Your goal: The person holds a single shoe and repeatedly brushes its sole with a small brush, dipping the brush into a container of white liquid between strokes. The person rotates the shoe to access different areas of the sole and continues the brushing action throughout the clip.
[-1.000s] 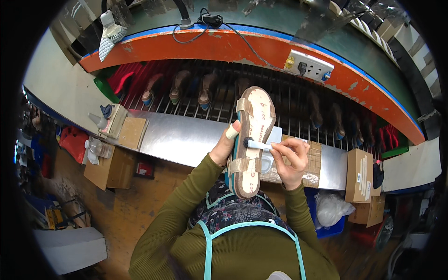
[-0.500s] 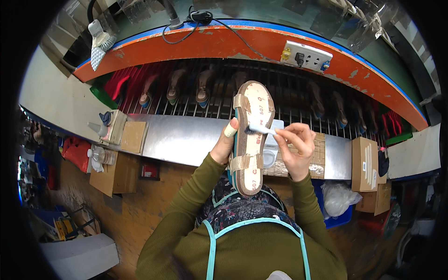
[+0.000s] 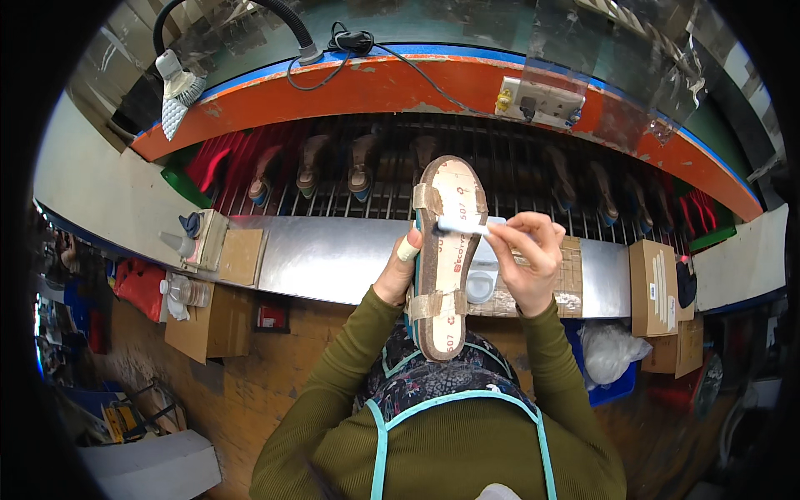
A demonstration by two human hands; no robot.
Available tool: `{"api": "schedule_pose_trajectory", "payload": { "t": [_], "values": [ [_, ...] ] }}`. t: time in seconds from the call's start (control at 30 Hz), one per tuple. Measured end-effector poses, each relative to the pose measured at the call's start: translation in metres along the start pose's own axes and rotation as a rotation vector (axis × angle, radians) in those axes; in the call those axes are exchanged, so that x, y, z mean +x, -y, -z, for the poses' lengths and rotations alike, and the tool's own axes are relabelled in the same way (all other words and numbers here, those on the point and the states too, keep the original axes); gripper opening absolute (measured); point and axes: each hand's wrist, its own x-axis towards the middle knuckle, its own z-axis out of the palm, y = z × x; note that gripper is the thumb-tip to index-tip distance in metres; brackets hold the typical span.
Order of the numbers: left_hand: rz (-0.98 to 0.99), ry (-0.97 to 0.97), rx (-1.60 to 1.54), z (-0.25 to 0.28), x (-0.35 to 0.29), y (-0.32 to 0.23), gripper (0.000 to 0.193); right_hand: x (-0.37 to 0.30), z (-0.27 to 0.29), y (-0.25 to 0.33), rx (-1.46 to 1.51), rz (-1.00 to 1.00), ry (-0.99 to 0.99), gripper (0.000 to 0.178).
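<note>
My left hand (image 3: 395, 273) is closed round the left side of a sandal on a shoe last (image 3: 448, 267), its thumb wrapped in pale tape. The sandal stands long-ways before my chest, underside toward me, with a cream sole middle, a brown rim, tan strap ends folded over it and a strip of teal at the left. In my right hand (image 3: 531, 260), thumb and fingers pinch the white handle of a small brush (image 3: 461, 226). The dark bristles touch the left part of the sole, just below the upper strap. My left fingers are hidden behind the last.
Beyond a metal ledge (image 3: 321, 258), more lasts (image 3: 361, 167) rest on a rack of rods under an orange beam (image 3: 375, 83). A white tray (image 3: 481, 286) lies behind the sandal. Cardboard boxes (image 3: 652, 287) stand right; a blue bin (image 3: 612, 392) holds a plastic bag.
The sandal and both hands sit slightly lower in relation to the ledge. The brush has shifted a little left across the sole, nearer its left rim. The whole view has tilted slightly.
</note>
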Motion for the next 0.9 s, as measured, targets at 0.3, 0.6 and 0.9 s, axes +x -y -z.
{"api": "schedule_pose_trajectory", "payload": {
  "t": [0.3, 0.6, 0.9],
  "values": [
    [-0.046, -0.023, 0.004, -0.008, -0.004, -0.007, 0.105, -0.024, 0.004, 0.003, -0.037, 0.104, -0.010, 0.028],
    [-0.094, -0.103, -0.076, -0.004, -0.002, -0.007, 0.096, -0.034, 0.014, 0.011, 0.045, 0.076, 0.116, 0.027],
    [-0.112, -0.072, -0.038, 0.005, -0.001, -0.007, 0.092, -0.027, 0.025, 0.009, 0.110, 0.105, 0.256, 0.025]
  ]
}}
